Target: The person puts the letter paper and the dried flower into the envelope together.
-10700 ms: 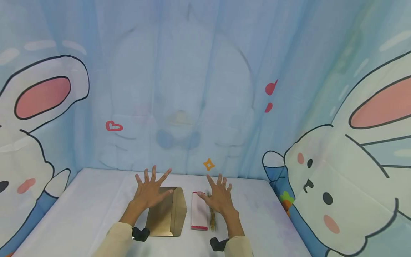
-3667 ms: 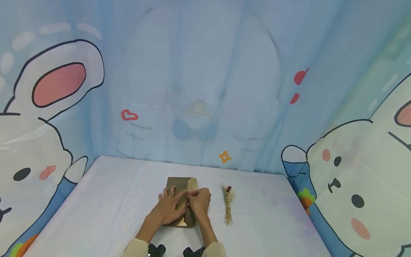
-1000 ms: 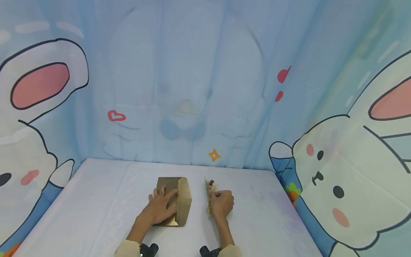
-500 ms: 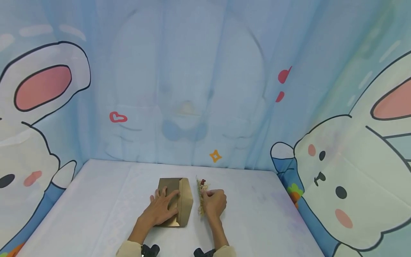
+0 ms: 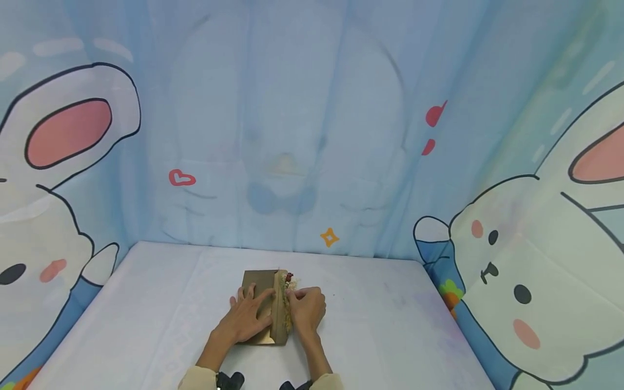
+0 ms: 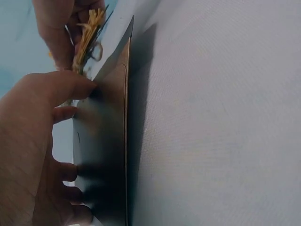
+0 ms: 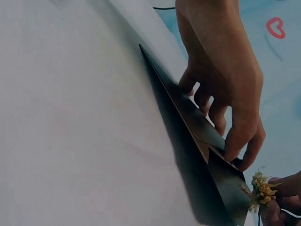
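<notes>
A gold envelope lies on the white table with its flap turned out to the right. My left hand rests on it, fingers spread, the thumb and index tip near the opening edge. Between thumb and fingers, my right hand pinches a small bunch of dried flowers, held over the flap. In the left wrist view the tied straw stems show beyond my left thumb. The right wrist view shows the pale flower heads beside the envelope. What lies inside the envelope is hidden.
A white cloth covers the table. Behind it hangs a blue curtain printed with rabbits, meeting the table's back edge. Black camera mounts sit on both wrists.
My right hand has carried the dried flowers leftward from the table to the envelope's flap. The left hand stays on the envelope. The pink-and-white card seen beside it earliest is out of sight.
</notes>
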`<state>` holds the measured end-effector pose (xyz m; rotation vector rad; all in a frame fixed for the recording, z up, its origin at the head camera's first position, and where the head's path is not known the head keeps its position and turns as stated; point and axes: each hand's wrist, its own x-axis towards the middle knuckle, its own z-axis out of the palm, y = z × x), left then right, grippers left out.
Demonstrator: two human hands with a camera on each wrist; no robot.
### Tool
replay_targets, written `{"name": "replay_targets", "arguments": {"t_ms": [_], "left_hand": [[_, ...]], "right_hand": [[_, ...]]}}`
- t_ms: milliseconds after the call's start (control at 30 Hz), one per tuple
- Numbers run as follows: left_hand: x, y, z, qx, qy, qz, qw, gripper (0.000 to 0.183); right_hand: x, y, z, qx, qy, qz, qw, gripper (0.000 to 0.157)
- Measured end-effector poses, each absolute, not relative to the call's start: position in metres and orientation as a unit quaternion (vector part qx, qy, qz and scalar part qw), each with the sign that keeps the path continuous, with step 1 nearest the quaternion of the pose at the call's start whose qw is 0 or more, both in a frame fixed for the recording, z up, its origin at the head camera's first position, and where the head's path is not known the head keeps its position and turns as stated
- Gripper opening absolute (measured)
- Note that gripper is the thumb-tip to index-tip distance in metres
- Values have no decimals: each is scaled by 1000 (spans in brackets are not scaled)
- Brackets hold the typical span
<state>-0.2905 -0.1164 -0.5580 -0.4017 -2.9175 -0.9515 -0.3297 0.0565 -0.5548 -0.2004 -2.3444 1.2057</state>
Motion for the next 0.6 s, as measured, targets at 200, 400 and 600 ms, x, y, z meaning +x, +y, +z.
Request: {"name": "replay_targets", "arguments": {"t_ms": [200,400,600], "left_hand": [[-291,-117,-559,-128,-943,-306,27,68],[-290,-117,-558,-126,-943,-307,24,68],[-292,-119,-560,-124,-943,-306,31,67]], "right_hand": [[-329,46,-560,-57,-862,440,245,18],[-329,44,-564,-53,-865,429,253,18],[-330,39,-568,-52,-869,427,245,19]]}}
